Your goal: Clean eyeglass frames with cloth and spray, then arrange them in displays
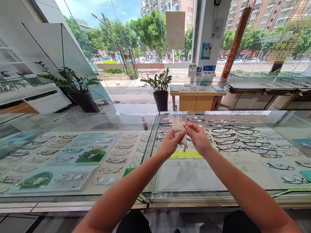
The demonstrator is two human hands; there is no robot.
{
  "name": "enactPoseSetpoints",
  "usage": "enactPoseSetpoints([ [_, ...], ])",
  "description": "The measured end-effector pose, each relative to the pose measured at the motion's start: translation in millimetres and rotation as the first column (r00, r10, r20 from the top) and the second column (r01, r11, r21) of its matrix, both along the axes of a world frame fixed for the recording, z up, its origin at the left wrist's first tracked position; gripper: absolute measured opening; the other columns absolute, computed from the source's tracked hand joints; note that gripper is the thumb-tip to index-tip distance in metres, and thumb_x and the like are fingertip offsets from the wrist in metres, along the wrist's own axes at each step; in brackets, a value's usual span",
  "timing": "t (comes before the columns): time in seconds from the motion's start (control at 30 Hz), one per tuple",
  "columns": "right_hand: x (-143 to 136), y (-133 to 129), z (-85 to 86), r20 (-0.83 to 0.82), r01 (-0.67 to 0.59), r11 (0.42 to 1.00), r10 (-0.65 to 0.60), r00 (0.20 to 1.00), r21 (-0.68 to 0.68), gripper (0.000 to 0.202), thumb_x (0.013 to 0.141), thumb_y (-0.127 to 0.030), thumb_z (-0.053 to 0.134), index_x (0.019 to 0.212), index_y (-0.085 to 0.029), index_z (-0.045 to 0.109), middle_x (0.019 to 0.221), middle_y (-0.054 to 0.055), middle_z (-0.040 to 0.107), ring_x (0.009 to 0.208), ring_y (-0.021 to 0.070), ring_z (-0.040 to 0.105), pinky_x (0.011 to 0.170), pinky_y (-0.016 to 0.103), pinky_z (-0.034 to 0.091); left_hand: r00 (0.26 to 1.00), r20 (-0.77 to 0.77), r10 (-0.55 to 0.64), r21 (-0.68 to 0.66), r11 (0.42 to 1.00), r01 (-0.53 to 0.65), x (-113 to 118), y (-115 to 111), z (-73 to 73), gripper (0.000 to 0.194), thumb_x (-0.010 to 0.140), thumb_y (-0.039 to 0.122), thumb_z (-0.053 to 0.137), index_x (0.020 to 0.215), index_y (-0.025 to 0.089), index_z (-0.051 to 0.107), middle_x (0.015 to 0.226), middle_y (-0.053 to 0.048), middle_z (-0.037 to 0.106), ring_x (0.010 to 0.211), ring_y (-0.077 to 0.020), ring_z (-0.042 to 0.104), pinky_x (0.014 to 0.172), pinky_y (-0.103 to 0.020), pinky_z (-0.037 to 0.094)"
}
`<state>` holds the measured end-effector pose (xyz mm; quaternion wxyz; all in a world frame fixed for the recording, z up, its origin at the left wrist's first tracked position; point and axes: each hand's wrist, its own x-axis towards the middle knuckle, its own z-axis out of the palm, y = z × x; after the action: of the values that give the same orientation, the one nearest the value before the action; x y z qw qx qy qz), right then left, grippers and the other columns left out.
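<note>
Both of my hands meet above the glass display case. My left hand is closed on a pale cloth, whose lower end hangs down beneath the fingers. Close against it on the right, my right hand pinches a thin-framed pair of glasses near its edge; part of the frame rises above the fingertips. The cloth and fingers hide the rest of the glasses. A small white spray bottle stands upright on the glass top, left of my hands.
Rows of glasses lie inside the case under the glass. Another case section continues to the left. Beyond stand a potted plant, a second one and a wooden cabinet before the window.
</note>
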<state>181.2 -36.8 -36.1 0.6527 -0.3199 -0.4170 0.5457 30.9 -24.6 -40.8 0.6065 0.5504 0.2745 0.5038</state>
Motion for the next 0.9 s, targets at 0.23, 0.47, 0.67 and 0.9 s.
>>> enactPoseSetpoints([
  [0.23,-1.1,-3.1,1.8,-0.001,0.001,1.000,-0.001,1.000,0.004,0.037,0.061,-0.051,0.104,0.080,-0.028,0.083,0.108,0.002,0.076,0.101,0.0212,0.067,0.093,0.037,0.055,0.998,0.007,0.062,0.042,0.997,-0.062,-0.6,0.0,3.6,0.061,0.080,0.072,0.088,0.097,0.014,0.077,0.067,0.003,0.061,0.058,-0.0092,0.050,0.056,-0.024,0.041],
  [0.47,2.1,-3.3,5.9,-0.035,0.006,1.000,-0.007,0.999,-0.030,0.038,0.061,-0.049,0.103,0.081,-0.026,0.081,0.101,0.002,0.075,0.078,0.0150,0.058,0.065,0.031,0.050,0.996,0.024,-0.088,-0.026,0.996,0.088,-5.8,8.2,3.7,0.064,0.079,0.074,0.088,0.096,0.013,0.075,0.080,-0.005,0.075,0.072,-0.0173,0.068,0.068,-0.029,0.053],
  [0.67,9.7,1.5,10.1,-0.067,0.014,0.999,-0.017,0.998,-0.045,0.042,0.058,-0.051,0.106,0.082,-0.027,0.082,0.094,0.000,0.077,0.079,0.0134,0.060,0.068,0.028,0.052,0.987,0.064,-0.150,-0.091,0.984,0.155,-12.2,20.4,1.7,0.065,0.077,0.072,0.091,0.097,0.011,0.078,0.086,-0.007,0.077,0.084,-0.0180,0.071,0.080,-0.030,0.055],
  [0.9,13.0,4.0,10.5,-0.094,0.038,0.998,-0.041,0.995,-0.040,0.041,0.058,-0.050,0.106,0.083,-0.028,0.082,0.100,0.001,0.081,0.090,0.0171,0.068,0.078,0.030,0.055,0.989,0.036,-0.146,-0.047,0.988,0.148,-15.5,25.2,1.6,0.062,0.079,0.071,0.091,0.095,0.011,0.080,0.083,-0.006,0.076,0.080,-0.0165,0.069,0.080,-0.029,0.054],
])
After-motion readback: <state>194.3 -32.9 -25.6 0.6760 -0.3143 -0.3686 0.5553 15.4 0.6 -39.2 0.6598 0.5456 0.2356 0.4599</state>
